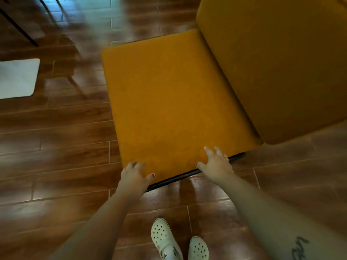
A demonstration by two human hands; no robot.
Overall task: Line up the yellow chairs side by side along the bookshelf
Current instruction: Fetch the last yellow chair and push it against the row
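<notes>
Hands [133, 176] (apparently spread) on chair [169, 102]

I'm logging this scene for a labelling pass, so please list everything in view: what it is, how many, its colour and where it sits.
Yellow chair: one, mustard yellow seat and backrest, centre to upper right, black frame bar along its near edge.
Wooden floor: one, glossy reddish brown planks, throughout.
Pale panel: one, white-grey, left edge; what it is cannot be told.
Dark thin legs: black, top left, blurred.
Clog shoes: two, white, bottom centre.
Left hand: one, open, at the seat's near left corner.
Right hand: one, open, fingers spread on the seat's near edge.
</notes>
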